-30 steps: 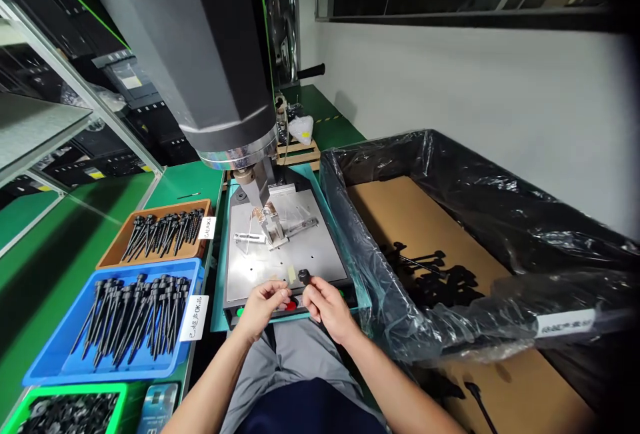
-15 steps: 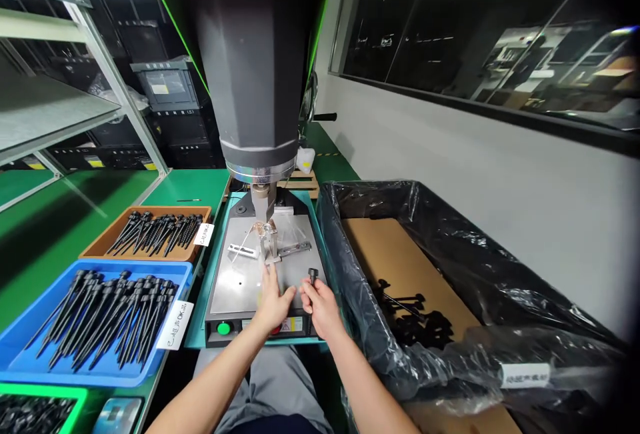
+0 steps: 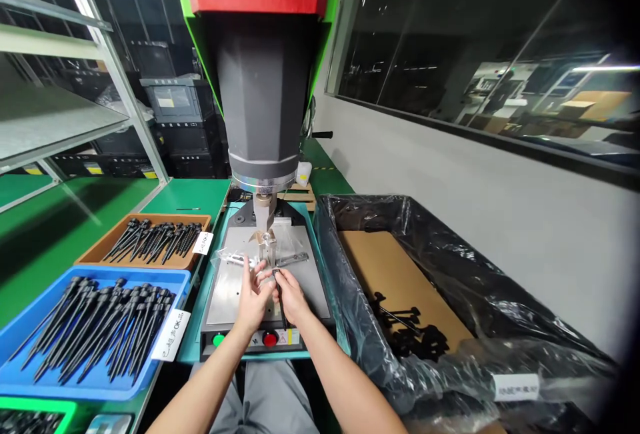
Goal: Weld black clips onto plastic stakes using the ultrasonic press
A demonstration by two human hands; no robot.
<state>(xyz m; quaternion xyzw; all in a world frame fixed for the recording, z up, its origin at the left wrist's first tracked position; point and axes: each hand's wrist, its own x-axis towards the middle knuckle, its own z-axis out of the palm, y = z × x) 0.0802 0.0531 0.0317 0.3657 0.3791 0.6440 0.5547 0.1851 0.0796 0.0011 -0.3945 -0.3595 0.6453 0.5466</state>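
Note:
My right hand (image 3: 293, 297) is closed round a black stick-like part (image 3: 281, 301), its head up and its shaft pointing down, over the front of the machine's metal plate (image 3: 225, 297). Close on its left is my left hand (image 3: 254, 297), palm turned inward, index finger raised, thumb and other fingertips near the head of the part. Whether they touch it is unclear. Just beyond the hands a metal fixture (image 3: 267, 244) stands on the plate, below the press tip (image 3: 263, 211).
On the left are a blue tray (image 3: 183, 281) and a brown tray (image 3: 135, 219) of black parts, and a green-edged bin (image 3: 70, 411). A plastic-lined box (image 3: 350, 287) with black parts stands right. Green (image 3: 219, 340) and red (image 3: 270, 339) buttons sit in front.
My right hand has moved left with the black part, to beside my left hand. My left hand has drawn back from the fixture and turned. The view has tilted up.

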